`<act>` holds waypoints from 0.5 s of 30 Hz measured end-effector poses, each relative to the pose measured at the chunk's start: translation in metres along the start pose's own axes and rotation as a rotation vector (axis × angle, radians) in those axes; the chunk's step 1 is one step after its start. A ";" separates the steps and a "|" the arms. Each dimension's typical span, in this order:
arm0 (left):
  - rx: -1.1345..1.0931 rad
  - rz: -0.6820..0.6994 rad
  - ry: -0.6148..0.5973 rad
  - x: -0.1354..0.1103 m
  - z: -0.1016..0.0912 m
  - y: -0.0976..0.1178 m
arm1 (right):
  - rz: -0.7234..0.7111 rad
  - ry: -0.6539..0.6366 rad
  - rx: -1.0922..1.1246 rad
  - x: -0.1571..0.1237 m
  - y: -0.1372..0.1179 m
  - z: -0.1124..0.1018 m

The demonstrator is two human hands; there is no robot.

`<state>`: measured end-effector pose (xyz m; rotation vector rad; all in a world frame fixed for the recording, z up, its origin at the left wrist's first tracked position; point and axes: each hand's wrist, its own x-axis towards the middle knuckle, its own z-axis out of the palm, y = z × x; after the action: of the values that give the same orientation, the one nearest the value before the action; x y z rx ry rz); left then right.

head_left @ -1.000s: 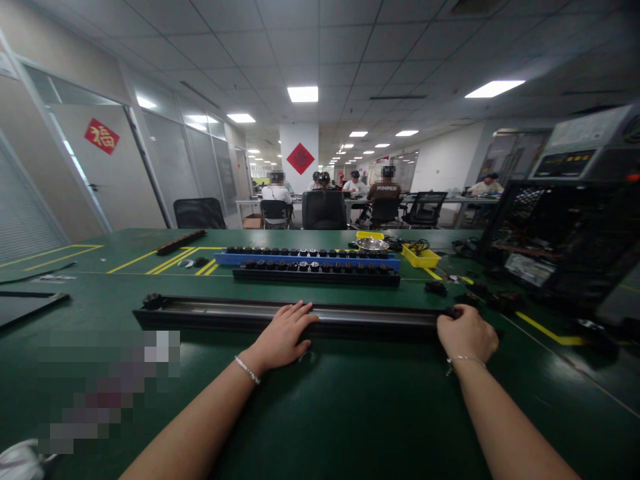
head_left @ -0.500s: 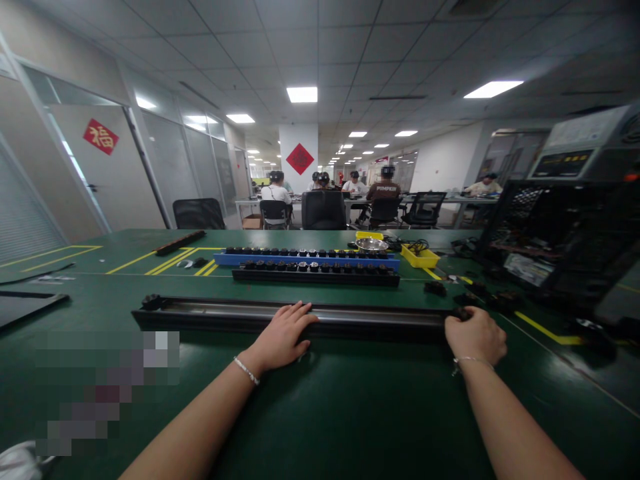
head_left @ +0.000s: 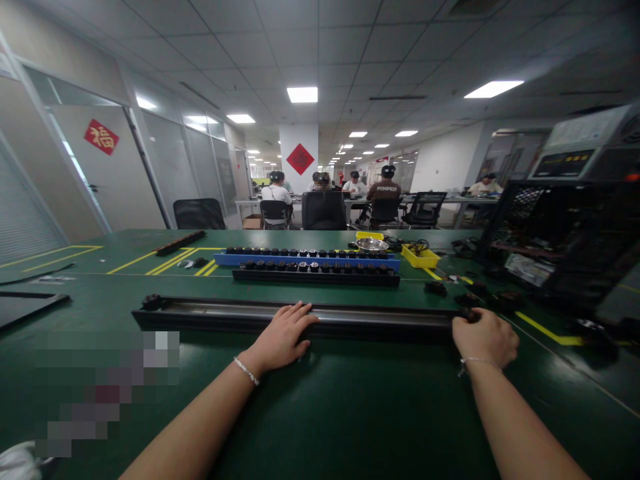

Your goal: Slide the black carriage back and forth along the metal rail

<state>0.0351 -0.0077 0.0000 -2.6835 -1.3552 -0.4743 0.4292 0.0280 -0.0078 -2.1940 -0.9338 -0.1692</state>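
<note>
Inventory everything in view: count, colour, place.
Front rail: one, black, table front
End parts: two, black, front rail's ends
Rails holding parts: two, blue and black, behind
Loose parts: several, black, right
Trays: two, yellow, far side
Bowl: one, silver, by trays
Table: one, green, foreground
Open casing: one, black, right
Chairs: several, black, background
People: several, mixed clothing, background
Large diamonds: two, red, background
Left hand: one, bare, on front rail
Right hand: one, bare, at right end part

hands at a long rail (black)
</note>
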 end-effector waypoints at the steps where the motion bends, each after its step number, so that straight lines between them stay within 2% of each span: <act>1: -0.001 0.001 0.000 0.000 0.000 0.000 | 0.001 0.007 0.008 0.001 0.001 0.000; 10: -0.002 0.004 0.000 0.000 0.000 0.000 | 0.107 -0.081 0.002 0.002 -0.002 -0.010; 15: 0.001 0.009 0.007 0.000 0.000 0.000 | 0.107 -0.100 -0.012 0.004 -0.002 -0.014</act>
<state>0.0352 -0.0080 -0.0002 -2.6831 -1.3409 -0.4812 0.4333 0.0213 0.0050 -2.2741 -0.8691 -0.0143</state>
